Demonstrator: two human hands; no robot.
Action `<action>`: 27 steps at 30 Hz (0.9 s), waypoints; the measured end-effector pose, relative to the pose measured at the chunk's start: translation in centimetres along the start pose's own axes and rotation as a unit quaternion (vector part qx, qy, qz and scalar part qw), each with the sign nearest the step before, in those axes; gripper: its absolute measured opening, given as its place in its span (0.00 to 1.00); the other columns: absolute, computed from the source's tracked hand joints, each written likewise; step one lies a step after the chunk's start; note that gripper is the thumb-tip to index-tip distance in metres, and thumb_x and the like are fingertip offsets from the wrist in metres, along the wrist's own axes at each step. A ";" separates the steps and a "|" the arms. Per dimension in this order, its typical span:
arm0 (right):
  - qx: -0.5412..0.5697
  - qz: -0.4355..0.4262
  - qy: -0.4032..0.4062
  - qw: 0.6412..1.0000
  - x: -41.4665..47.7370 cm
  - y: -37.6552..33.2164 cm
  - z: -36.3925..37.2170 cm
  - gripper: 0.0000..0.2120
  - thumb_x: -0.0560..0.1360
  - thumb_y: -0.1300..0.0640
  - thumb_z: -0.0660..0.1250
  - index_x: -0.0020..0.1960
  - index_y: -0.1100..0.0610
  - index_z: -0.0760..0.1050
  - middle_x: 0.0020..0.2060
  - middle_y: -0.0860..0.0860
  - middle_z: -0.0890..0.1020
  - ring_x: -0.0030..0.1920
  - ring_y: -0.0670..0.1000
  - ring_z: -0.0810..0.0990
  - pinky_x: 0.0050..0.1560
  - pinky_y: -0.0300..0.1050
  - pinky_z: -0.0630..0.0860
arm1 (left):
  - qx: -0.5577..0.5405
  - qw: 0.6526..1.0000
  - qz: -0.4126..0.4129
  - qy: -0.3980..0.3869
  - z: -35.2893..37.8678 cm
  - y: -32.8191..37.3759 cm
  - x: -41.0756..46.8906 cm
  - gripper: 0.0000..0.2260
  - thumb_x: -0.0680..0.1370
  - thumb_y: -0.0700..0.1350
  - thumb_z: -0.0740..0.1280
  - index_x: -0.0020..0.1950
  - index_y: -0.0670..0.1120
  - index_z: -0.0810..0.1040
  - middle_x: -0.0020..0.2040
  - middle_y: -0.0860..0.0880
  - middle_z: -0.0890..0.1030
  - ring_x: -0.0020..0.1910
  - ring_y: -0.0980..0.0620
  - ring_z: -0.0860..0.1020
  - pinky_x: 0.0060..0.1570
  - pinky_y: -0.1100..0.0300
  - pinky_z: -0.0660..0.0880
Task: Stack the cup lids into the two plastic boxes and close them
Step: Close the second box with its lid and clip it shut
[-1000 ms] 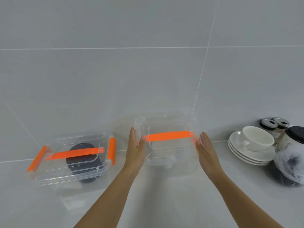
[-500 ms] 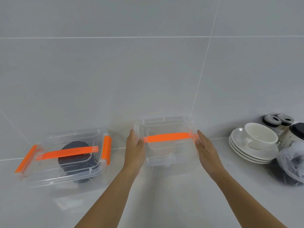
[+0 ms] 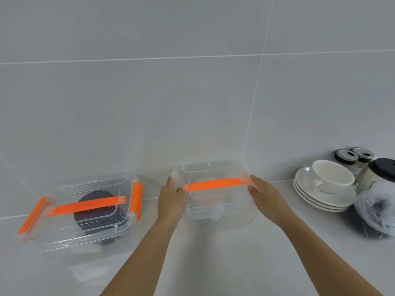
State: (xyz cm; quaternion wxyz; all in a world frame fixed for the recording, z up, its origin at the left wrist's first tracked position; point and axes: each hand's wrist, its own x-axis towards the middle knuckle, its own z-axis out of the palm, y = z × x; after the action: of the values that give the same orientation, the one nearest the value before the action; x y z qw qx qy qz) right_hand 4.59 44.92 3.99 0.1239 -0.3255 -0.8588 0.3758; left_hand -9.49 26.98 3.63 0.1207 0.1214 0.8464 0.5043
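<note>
Two clear plastic boxes with orange handles stand on the white counter. The left box [image 3: 89, 229] has its lid on and both orange side clips down; a stack of black cup lids [image 3: 96, 207] shows through it. The middle box [image 3: 213, 206] carries its lid, and each of my hands presses on one end of it. My left hand [image 3: 171, 199] covers the left side. My right hand [image 3: 264, 195] covers the right side. The clips under my palms are hidden.
At the right stand a white cup [image 3: 331, 178] on stacked saucers [image 3: 320, 199], two jars with metal tops [image 3: 346, 157], a black-lidded container [image 3: 382, 170] and a plastic bag [image 3: 378, 208] holding dark things. A tiled wall rises just behind the boxes.
Both hands have stayed on the ends of the middle box, which has settled lower against the counter. The view has tilted down a little.
</note>
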 end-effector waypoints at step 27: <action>0.291 0.110 0.082 0.947 0.5 2.5 1.4 0.16 0.71 0.50 0.68 0.51 0.61 0.74 0.37 0.52 0.75 0.35 0.51 0.74 0.35 0.43 0.73 | -0.229 0.967 -0.109 0.021 -0.8 -2.0 -3.0 0.17 0.74 0.48 0.69 0.60 0.47 0.69 0.46 0.51 0.77 0.44 0.52 0.76 0.48 0.55 0.73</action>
State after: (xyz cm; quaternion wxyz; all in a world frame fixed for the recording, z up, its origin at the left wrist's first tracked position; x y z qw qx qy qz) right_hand 4.76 45.69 1.21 0.2407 -0.3975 -0.6580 0.5926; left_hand -7.14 24.41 2.51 0.1818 -0.0124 0.7189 0.6708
